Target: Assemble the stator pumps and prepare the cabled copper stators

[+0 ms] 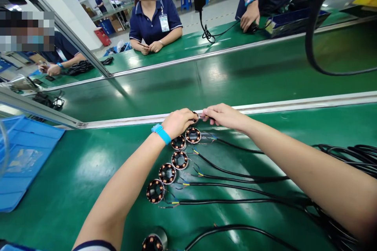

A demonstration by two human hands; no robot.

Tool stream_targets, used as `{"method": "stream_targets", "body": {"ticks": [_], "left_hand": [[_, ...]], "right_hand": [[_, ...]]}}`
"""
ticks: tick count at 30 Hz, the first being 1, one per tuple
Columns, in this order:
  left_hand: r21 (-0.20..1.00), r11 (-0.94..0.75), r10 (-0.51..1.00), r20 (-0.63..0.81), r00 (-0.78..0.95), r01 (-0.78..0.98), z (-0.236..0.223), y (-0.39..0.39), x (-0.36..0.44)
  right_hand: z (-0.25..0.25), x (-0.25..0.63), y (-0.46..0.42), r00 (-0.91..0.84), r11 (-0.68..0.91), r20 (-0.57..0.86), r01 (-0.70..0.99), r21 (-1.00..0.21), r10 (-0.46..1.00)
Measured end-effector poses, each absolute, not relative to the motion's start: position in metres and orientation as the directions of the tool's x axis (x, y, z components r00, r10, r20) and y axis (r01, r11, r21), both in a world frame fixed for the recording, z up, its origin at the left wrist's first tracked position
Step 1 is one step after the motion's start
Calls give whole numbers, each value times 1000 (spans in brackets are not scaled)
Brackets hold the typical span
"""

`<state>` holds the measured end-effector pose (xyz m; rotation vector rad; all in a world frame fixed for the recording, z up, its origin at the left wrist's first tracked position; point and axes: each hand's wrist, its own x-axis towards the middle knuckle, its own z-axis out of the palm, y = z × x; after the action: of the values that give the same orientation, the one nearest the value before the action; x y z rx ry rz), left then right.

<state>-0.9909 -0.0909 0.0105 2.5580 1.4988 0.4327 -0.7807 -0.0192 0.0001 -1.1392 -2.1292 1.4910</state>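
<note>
My left hand, with a blue band at the wrist, is closed round a motor stator near the white rail. To its right, my right hand pinches thin wires that run to that stator. Below my hands several more ring-shaped stators with copper windings stand in a slanting row. Black cables with thin coloured wire ends lie with their tips beside them. Another stator sits at the bottom edge, partly cut off. My fingers hide most of the held stator.
A white metal rail crosses the green bench behind my hands. Coiled black cables lie at right, partly under my forearm. A blue plastic bin stands at left. Across the bench, co-workers in dark blue shirts handle parts.
</note>
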Motion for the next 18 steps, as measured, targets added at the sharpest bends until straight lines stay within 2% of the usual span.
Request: {"method": "stream_targets", "body": {"ticks": [4,9,15,18], "left_hand": [[297,-550,834,153,530,780,8,-90,-996],[356,-554,828,143,542,752,8,-89,-999],[372,-542,830,96,549,754,9,-85,-998],[390,-523,839,81,538,758,15,-89,-999]], "right_hand": [[-9,-781,-20,-718,-111,-265,255,-961,643],[-18,-779,-21,-642,-312,-337,157,-937,689],[-28,-784,-26,-570,-296,-325,146,-944,755],[-13,-768,-29,-584,-164,-232,167,-972,778]]}}
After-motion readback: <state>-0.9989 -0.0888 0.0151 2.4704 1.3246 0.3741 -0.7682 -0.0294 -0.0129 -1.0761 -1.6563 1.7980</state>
